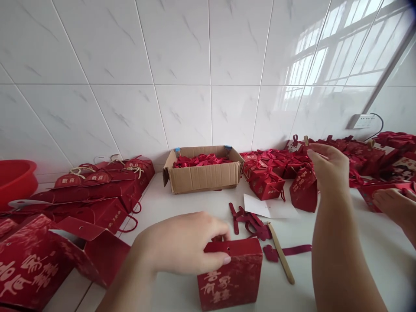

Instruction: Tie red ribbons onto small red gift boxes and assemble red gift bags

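Note:
A red gift box [242, 273] with pale lettering stands upright at the front. My left hand [191, 242] grips its top, the thumb on the front face and the fingers behind the upper edge. Farther back on the right, my right hand [328, 167] is raised with thumb and fingers pinched together. Whatever it holds, if anything, is hard to make out; a small gold loop [306, 140] shows beside the fingertips. Just below and left of that hand is a red lettered box [303, 188]. Dark red straps [255, 223] and a gold strip [281, 253] lie between my hands.
Red boxes [113, 190] and an open red box [94, 247] crowd the left, beside a red basin [16, 180]. A cardboard box [204, 177] of red ribbons stands by the wall. Small ribboned boxes [268, 182] and a white card [269, 208] are right. Another person's hand [390, 201] is far right.

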Tool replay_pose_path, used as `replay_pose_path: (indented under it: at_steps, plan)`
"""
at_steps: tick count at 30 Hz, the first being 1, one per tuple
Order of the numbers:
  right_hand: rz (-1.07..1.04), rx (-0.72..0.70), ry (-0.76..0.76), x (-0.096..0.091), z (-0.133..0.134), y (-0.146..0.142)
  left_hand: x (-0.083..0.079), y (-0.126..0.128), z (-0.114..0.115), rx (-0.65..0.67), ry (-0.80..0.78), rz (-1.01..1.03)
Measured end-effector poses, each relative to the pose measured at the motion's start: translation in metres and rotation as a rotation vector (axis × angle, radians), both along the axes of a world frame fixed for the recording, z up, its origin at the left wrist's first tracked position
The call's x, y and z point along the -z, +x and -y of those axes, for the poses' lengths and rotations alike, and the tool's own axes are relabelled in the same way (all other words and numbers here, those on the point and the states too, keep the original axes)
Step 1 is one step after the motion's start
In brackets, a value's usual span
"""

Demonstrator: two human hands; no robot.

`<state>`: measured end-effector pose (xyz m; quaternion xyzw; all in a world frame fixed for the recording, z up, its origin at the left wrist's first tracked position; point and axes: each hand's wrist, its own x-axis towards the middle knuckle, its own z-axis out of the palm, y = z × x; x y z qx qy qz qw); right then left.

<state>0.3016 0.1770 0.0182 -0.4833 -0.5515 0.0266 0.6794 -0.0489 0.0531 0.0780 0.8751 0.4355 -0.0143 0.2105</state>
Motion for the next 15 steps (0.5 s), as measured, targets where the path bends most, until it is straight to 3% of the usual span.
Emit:
replay_pose_path:
  at_steps: [3, 7, 10, 13, 15]
  plan:
    - [0.022, -0.126, -0.107, -0.028, 0.036, -0.034, 0.0, 0.0, 0.006, 0.032, -0.03, -0.017]
    - [0.334, -0.657, -0.267, -0.05, 0.074, -0.079, 0.001, -0.001, 0.007, 0.05, 0.002, -0.029]
    - [0.566, -0.992, -0.318, -0.047, 0.08, -0.102, 0.001, -0.007, 0.002, -0.007, 0.067, 0.022]
    - [0.643, -1.125, -0.402, -0.037, 0.074, -0.119, -0.002, -0.018, -0.003, -0.073, 0.157, 0.186]
    - [0.541, -1.158, -0.463, -0.03, 0.068, -0.132, -0.004, -0.027, -0.007, -0.127, 0.198, 0.311]
